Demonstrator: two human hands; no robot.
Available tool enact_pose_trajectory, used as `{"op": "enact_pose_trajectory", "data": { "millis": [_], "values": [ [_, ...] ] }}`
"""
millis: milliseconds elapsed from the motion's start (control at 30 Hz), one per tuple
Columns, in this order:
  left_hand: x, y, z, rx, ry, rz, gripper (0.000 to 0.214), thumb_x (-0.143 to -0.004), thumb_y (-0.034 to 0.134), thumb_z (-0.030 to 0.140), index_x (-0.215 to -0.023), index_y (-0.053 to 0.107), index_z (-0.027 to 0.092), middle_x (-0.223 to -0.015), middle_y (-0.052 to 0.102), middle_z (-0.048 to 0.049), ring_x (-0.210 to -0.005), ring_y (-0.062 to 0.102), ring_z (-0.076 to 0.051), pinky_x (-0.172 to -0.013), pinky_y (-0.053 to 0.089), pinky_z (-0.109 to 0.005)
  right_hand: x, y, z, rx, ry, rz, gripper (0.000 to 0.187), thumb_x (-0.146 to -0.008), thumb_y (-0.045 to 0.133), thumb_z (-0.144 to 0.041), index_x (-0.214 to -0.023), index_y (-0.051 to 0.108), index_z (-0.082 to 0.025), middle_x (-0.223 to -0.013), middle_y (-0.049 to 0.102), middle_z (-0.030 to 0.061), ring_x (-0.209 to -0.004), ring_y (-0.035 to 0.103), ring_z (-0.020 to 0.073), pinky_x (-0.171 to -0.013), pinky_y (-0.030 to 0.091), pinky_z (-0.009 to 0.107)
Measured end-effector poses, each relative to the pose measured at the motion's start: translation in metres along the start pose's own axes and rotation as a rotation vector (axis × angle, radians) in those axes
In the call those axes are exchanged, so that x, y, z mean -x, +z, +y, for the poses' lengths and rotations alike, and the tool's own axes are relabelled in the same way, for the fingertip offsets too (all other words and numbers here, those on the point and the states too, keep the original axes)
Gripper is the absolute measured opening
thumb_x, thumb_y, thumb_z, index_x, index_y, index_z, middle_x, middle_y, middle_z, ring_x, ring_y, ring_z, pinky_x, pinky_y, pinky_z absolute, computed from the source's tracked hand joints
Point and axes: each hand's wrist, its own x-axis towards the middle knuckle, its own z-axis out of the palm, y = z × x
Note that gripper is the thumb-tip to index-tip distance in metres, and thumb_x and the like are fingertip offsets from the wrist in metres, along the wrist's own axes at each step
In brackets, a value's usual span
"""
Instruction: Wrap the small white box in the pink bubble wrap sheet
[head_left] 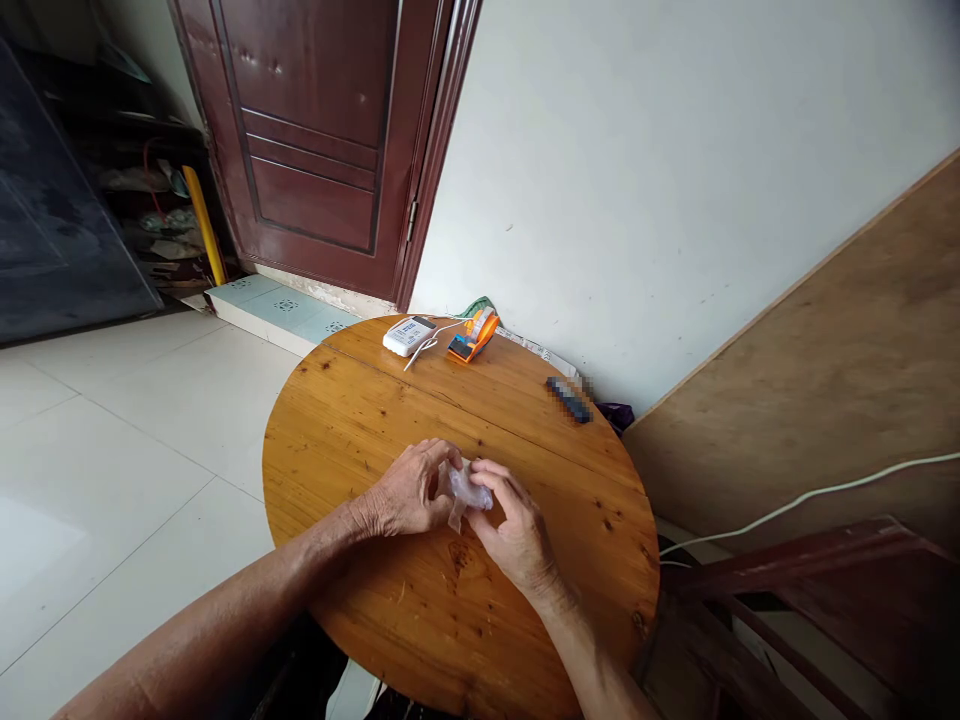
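Over the middle of the round wooden table (337, 420), both hands hold a small clear plastic wrapping (471, 492). It looks crumpled, with a pale lavender tint; what it may contain cannot be made out. My left hand (416, 488) grips its left side, fingers curled over the top and thumb below. On the other side, my right hand (517, 525) pinches the wrapping between thumb and fingers. A loose flap of the plastic hangs down between the two hands.
At the table's far edge are a white box-shaped device (407, 337) with a white cord and an orange tape dispenser (474, 338). A blurred dark object (569, 399) lies at the far right. Beyond are a white wall (600, 180) and a brown door (315, 130).
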Motion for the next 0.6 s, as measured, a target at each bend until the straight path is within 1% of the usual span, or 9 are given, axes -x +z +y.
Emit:
{"op": "enact_pose_trajectory", "data": {
  "millis": [100, 167, 200, 267, 333, 400, 467, 533, 600],
  "values": [
    [-0.003, -0.003, 0.006, 0.122, -0.119, -0.04, 0.037, -0.074, 0.063, 0.022, -0.11, 0.058, 0.016, -0.094, 0.066, -0.0049, -0.083, 0.061, -0.02, -0.076, 0.049, -0.032, -0.014, -0.005, -0.003, -0.161, 0.299, -0.067, 0.017, -0.081, 0.066, -0.033, -0.094, 0.066, -0.022, -0.091, 0.072, 0.0045, -0.083, 0.067, 0.0209, -0.075, 0.053, 0.03],
    [-0.005, -0.004, 0.007, 0.186, -0.209, -0.069, 0.04, -0.076, 0.062, 0.023, -0.114, 0.058, 0.015, -0.094, 0.067, -0.0048, -0.08, 0.061, -0.019, -0.072, 0.049, -0.03, -0.023, -0.008, -0.003, -0.304, 0.498, -0.14, 0.025, -0.082, 0.062, -0.044, -0.087, 0.065, -0.02, -0.073, 0.067, 0.0003, -0.067, 0.061, 0.0173, -0.062, 0.049, 0.027],
    [-0.005, -0.004, 0.007, 0.212, -0.241, -0.072, 0.042, -0.076, 0.062, 0.023, -0.117, 0.057, 0.015, -0.095, 0.067, -0.0049, -0.081, 0.061, -0.019, -0.072, 0.049, -0.03, -0.026, -0.009, -0.003, -0.361, 0.562, -0.166, 0.027, -0.082, 0.061, -0.047, -0.082, 0.064, -0.019, -0.068, 0.063, -0.0012, -0.063, 0.057, 0.0159, -0.059, 0.046, 0.026],
    [-0.006, -0.003, 0.004, 0.248, -0.268, -0.052, 0.052, -0.076, 0.062, 0.023, -0.126, 0.052, 0.015, -0.101, 0.067, -0.0056, -0.084, 0.062, -0.019, -0.075, 0.05, -0.031, -0.032, -0.01, 0.0, -0.39, 0.61, -0.185, 0.029, -0.08, 0.06, -0.047, -0.07, 0.059, -0.02, -0.061, 0.057, -0.0031, -0.059, 0.051, 0.0138, -0.056, 0.041, 0.025],
    [-0.007, -0.001, -0.001, 0.255, -0.259, -0.02, 0.062, -0.077, 0.063, 0.026, -0.135, 0.044, 0.016, -0.105, 0.066, -0.0065, -0.087, 0.062, -0.019, -0.079, 0.051, -0.033, -0.037, -0.01, 0.003, -0.343, 0.608, -0.199, 0.028, -0.077, 0.061, -0.044, -0.064, 0.055, -0.02, -0.058, 0.053, -0.0042, -0.057, 0.046, 0.0125, -0.055, 0.037, 0.024],
    [-0.007, 0.003, -0.007, 0.235, -0.242, 0.001, 0.069, -0.079, 0.064, 0.031, -0.141, 0.038, 0.017, -0.104, 0.065, -0.0063, -0.087, 0.062, -0.019, -0.08, 0.051, -0.033, -0.044, -0.009, 0.007, -0.332, 0.605, -0.226, 0.023, -0.075, 0.061, -0.041, -0.066, 0.058, -0.02, -0.06, 0.055, -0.0041, -0.059, 0.047, 0.0127, -0.057, 0.038, 0.024],
    [-0.007, 0.005, -0.011, 0.217, -0.23, 0.01, 0.073, -0.08, 0.065, 0.034, -0.145, 0.034, 0.017, -0.102, 0.066, -0.0055, -0.086, 0.062, -0.018, -0.079, 0.051, -0.033, -0.05, -0.006, 0.01, -0.391, 0.625, -0.237, 0.021, -0.073, 0.064, -0.041, -0.075, 0.064, -0.02, -0.066, 0.062, -0.0024, -0.064, 0.052, 0.0142, -0.06, 0.041, 0.025],
    [-0.008, 0.007, -0.011, 0.202, -0.236, 0.019, 0.075, -0.08, 0.065, 0.033, -0.146, 0.032, 0.018, -0.102, 0.066, -0.005, -0.085, 0.061, -0.018, -0.079, 0.05, -0.033, -0.056, -0.002, 0.012, -0.464, 0.661, -0.206, 0.026, -0.072, 0.067, -0.044, -0.079, 0.067, -0.018, -0.071, 0.066, 0.0004, -0.067, 0.056, 0.016, -0.062, 0.044, 0.026],
    [-0.008, 0.007, -0.01, 0.187, -0.245, 0.023, 0.073, -0.08, 0.065, 0.032, -0.144, 0.034, 0.018, -0.103, 0.067, -0.005, -0.084, 0.061, -0.018, -0.078, 0.049, -0.033, -0.059, 0.003, 0.013, -0.535, 0.688, -0.138, 0.031, -0.072, 0.069, -0.048, -0.078, 0.068, -0.017, -0.071, 0.068, 0.002, -0.067, 0.058, 0.0166, -0.062, 0.045, 0.027]
  ]
}}
